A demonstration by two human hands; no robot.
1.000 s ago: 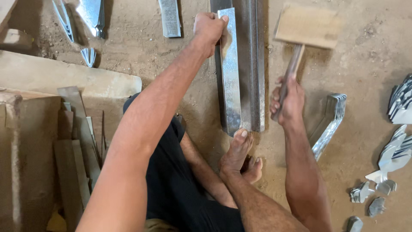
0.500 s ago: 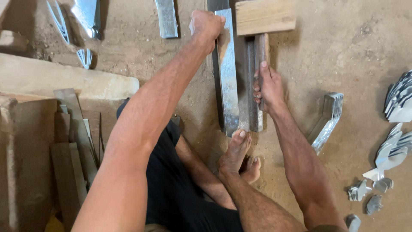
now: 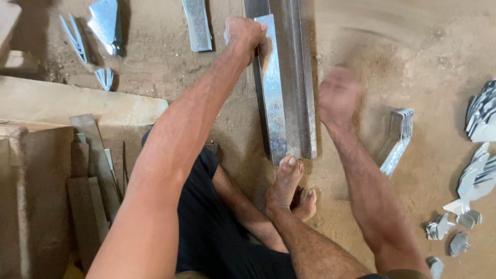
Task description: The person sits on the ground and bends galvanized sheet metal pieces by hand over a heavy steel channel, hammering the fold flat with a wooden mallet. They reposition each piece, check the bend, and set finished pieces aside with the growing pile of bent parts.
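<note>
Soft, even daylight across the sandy floor [image 3: 434, 62], with faint shadows falling left of the arms. Dull glare along the long metal strip [image 3: 274, 98]. Heavy motion blur over the right hand [image 3: 338, 95]; sharp focus on the left hand [image 3: 244, 33]. Slight wide-angle stretch toward the edges.

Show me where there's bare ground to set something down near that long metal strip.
Open dirt lies upper right, between the right hand and the stacked cut pieces at the edge. A smaller patch sits between the left hand and the short strip. Crowded: the wooden blocks at left, and the scraps lower right.
</note>
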